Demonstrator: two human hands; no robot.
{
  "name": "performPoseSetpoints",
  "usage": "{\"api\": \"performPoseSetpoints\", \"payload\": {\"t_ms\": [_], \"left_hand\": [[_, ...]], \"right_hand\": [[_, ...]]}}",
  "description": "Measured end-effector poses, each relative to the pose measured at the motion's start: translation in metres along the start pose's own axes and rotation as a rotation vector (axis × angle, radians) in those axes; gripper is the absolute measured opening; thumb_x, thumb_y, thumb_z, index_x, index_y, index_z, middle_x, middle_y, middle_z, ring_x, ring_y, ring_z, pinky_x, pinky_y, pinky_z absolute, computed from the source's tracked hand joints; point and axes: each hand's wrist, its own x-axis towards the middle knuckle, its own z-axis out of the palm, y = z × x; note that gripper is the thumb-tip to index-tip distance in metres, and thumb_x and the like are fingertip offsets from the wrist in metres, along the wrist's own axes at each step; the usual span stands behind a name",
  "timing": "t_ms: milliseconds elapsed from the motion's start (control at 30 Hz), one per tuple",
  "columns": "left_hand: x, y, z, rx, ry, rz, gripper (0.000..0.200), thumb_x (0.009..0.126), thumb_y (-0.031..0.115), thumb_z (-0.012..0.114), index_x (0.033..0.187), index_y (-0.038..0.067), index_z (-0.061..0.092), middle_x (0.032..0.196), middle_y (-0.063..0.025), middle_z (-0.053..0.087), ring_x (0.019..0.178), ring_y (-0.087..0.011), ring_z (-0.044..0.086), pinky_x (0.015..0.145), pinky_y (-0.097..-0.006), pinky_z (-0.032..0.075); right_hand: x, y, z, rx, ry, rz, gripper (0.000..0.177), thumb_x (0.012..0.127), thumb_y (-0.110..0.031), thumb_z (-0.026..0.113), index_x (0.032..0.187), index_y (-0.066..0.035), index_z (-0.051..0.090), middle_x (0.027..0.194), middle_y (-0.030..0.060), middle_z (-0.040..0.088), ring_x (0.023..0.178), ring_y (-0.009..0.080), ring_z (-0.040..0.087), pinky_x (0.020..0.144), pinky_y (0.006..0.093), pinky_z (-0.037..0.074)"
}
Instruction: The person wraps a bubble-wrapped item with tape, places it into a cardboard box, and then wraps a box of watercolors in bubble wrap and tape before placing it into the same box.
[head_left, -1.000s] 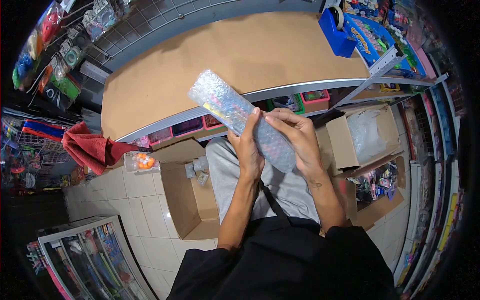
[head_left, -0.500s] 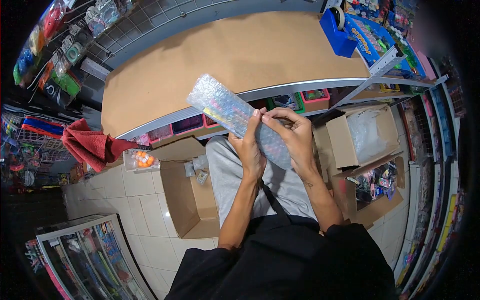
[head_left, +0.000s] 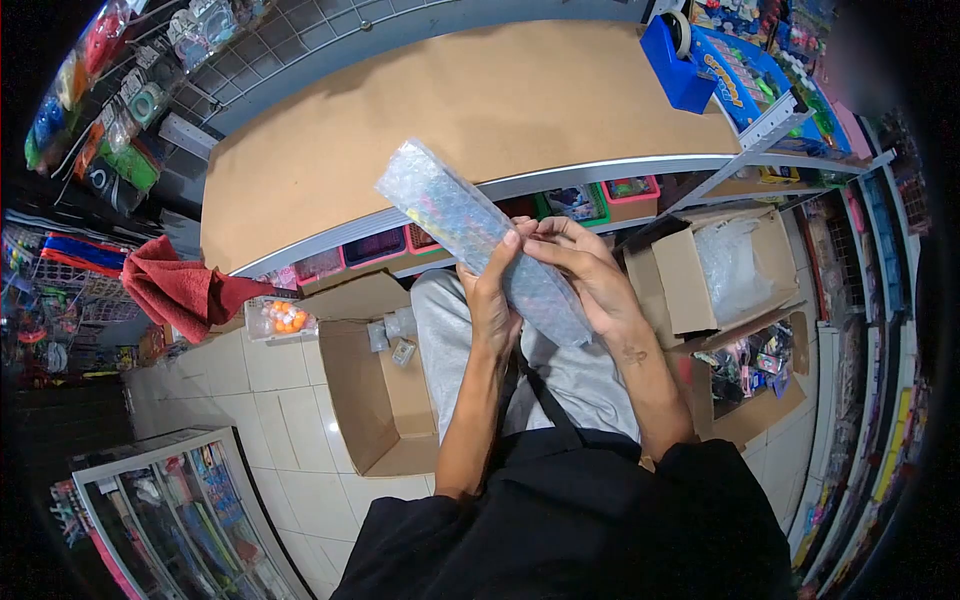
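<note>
A long flat package in bubble wrap is held at a slant in front of my lap, its upper end over the table edge. Colourful contents show faintly through the plastic. My left hand grips it from the left near the middle, thumb on top. On the other side my right hand has its fingers closed on the wrap's right edge, close to the left thumb. The fingers beneath the package are hidden.
Ahead is the brown tabletop, with a blue tape dispenser at its right. An open carton stands left of my legs; another carton holds plastic wrap at the right. A red cloth hangs at the left.
The package has turned slightly in my hands, and its wrap now covers the contents more. My right hand has rotated a little, with its wrist showing more.
</note>
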Motion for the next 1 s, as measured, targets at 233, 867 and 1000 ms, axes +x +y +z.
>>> {"api": "performPoseSetpoints", "payload": {"t_ms": [233,867,1000], "left_hand": [[-0.002,-0.003,-0.006,-0.066,-0.063,-0.06,0.044,0.094,0.02,0.071,0.128,-0.002,0.053,0.124,-0.0189,0.067,0.106,-0.0253,0.067,0.092,-0.04,0.058],[0.021,0.058,0.009,-0.071,-0.029,-0.407,0.022,0.097,0.022,0.072,0.109,0.005,0.065,0.094,-0.0087,0.071,0.085,-0.0203,0.073,0.075,-0.0349,0.063],[0.031,0.075,0.023,0.031,-0.078,-0.466,0.022,0.099,0.024,0.07,0.107,0.004,0.066,0.092,-0.0087,0.071,0.08,-0.0198,0.072,0.069,-0.0324,0.063]], "right_hand": [[0.002,0.006,-0.012,0.054,-0.069,0.117,0.025,0.091,-0.018,0.076,0.11,-0.011,0.061,0.102,-0.0006,0.064,0.098,0.0096,0.061,0.086,0.0242,0.047],[-0.011,-0.04,-0.056,-1.569,-0.372,-1.342,0.056,0.084,-0.018,0.079,0.133,-0.039,0.061,0.146,-0.0015,0.049,0.126,0.0209,0.053,0.099,0.041,0.045],[-0.001,-0.057,-0.029,-1.669,-0.58,-1.573,0.038,0.091,-0.024,0.07,0.126,-0.038,0.066,0.143,-0.0067,0.057,0.126,0.0145,0.053,0.098,0.0371,0.044]]}}
